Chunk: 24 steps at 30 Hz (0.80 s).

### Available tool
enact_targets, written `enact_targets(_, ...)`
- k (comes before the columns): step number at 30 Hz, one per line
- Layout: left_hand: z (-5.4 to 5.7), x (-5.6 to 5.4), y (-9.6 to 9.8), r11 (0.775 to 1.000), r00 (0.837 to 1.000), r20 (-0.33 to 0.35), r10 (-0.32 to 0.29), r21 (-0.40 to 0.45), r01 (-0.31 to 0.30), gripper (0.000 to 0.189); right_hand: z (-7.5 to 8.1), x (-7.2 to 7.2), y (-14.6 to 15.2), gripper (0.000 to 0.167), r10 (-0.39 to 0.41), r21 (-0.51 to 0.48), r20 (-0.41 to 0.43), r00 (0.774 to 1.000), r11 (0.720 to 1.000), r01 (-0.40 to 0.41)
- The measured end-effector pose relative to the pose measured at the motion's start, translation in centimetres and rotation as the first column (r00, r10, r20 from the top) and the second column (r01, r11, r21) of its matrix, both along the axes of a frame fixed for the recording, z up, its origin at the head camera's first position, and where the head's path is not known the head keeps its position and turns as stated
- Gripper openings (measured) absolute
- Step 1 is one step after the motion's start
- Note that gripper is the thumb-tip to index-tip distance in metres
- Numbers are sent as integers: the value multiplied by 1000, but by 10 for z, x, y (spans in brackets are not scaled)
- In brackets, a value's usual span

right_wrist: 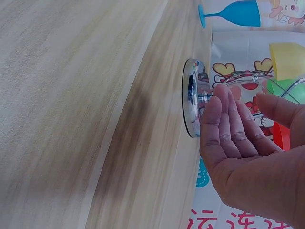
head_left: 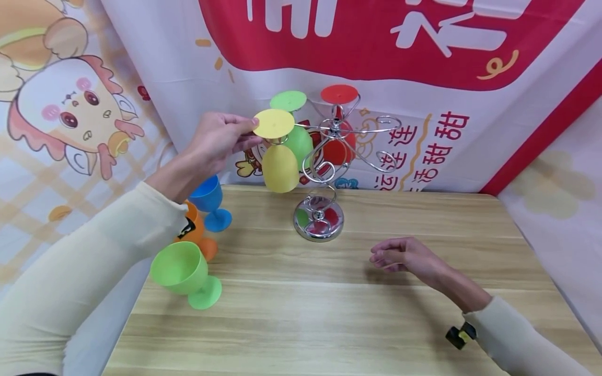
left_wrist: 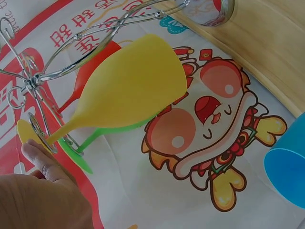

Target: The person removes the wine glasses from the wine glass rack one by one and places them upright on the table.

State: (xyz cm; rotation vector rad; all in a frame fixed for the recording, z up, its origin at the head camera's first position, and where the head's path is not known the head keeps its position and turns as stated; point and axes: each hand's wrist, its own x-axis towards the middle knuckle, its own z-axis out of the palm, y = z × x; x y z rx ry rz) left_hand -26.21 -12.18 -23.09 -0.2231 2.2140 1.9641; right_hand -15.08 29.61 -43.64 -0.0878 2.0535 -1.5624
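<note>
In the head view a chrome wire goblet rack (head_left: 336, 130) stands near the back edge of the table. A yellow plastic goblet (head_left: 280, 169) hangs bowl-down from a left arm of the rack. My left hand (head_left: 217, 138) pinches the edge of its round foot between thumb and fingers. In the left wrist view the yellow stem (left_wrist: 66, 130) passes through a wire loop. A green goblet (head_left: 299, 143) and a red goblet (head_left: 345, 149) hang upside down behind it. My right hand (head_left: 408, 256), fingers loosely bent and holding nothing, hovers over the table right of the rack's base.
At the table's left side stand a blue goblet (head_left: 207, 194), an orange goblet (head_left: 195, 222) partly behind the left sleeve, and a light green goblet (head_left: 181, 269). Printed cloth (head_left: 174, 31) hangs behind the wooden table (head_left: 301, 324). Curled rack arms stick out at right.
</note>
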Motion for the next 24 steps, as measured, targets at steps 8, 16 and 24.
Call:
enact_targets(8, 6, -2, 8, 1000, 1000, 19, -12, -1, 12, 41, -3, 0, 2, 46, -7, -9, 8, 1000, 1000, 7)
enact_targets(16, 9, -1, 9, 999, 1000, -4, -25, 23, 25, 39, -2, 0, 3, 44, 1, -16, 2, 1000, 1000, -1)
enact_targets(24, 8, -3, 14, 999, 999, -1, -47, -9, 47, 38, -3, 1, 5, 41, -7, -22, 15, 1000, 1000, 7)
